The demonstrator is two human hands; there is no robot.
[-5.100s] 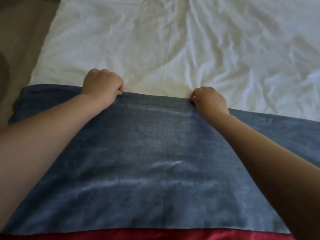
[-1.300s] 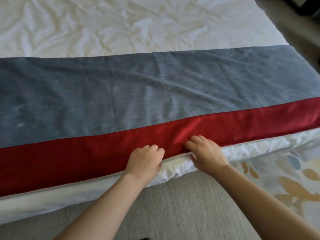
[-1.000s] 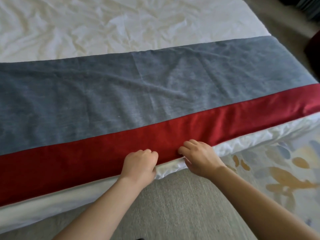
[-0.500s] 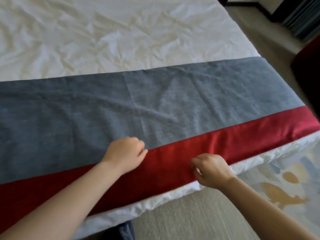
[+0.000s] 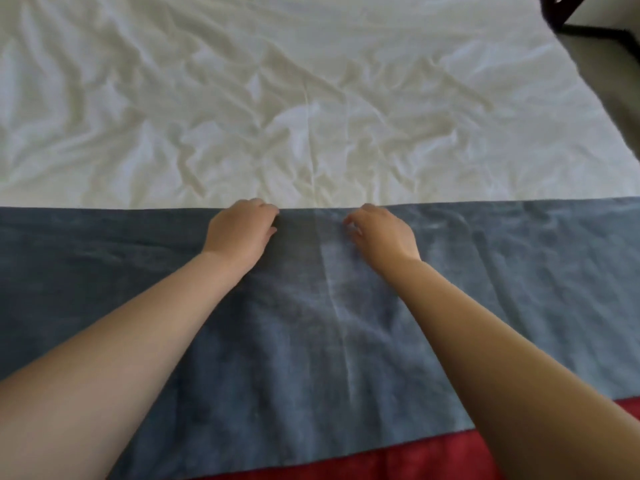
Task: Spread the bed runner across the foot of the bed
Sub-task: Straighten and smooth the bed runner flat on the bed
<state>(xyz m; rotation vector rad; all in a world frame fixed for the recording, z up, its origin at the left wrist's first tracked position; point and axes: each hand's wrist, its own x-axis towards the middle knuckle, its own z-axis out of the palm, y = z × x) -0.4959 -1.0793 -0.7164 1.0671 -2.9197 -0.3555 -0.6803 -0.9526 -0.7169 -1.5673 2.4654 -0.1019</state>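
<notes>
Your left hand (image 5: pixel 242 230) and right hand (image 5: pixel 382 235) sit side by side but apart, both out at the far hem of the bed runner (image 5: pixel 138 271), with bare forearms reaching in from the near corners. The left one is knuckles-up, its fingers curled round the hem with the thumb tucked alongside, gripping the cloth. The right one has its fingers bent down onto the fabric just short of the hem; you cannot tell from this view whether it is pinching the cloth or only resting on it.

Closest to you, a red band (image 5: pixel 398 455) of the runner shows along the bottom edge, partly hidden by your right forearm. Beyond it lies the wide blue band (image 5: pixel 519 289), lying flat with a few soft ripples. A pale crease (image 5: pixel 334 296) runs straight through the blue cloth from near to far and passes between your two hands, nearer the right one. The runner lies flat across the bed (image 5: pixel 519 116) and runs out of view at both the left and right sides, its far hem forming a nearly straight line.

Past the hem, a wrinkled white sheet (image 5: pixel 242 98) covers the bed. At the far right, beyond the bed's edge, you can see a strip of floor (image 5: pixel 620 98) and a dark frame (image 5: pixel 568 15) in the corner.
</notes>
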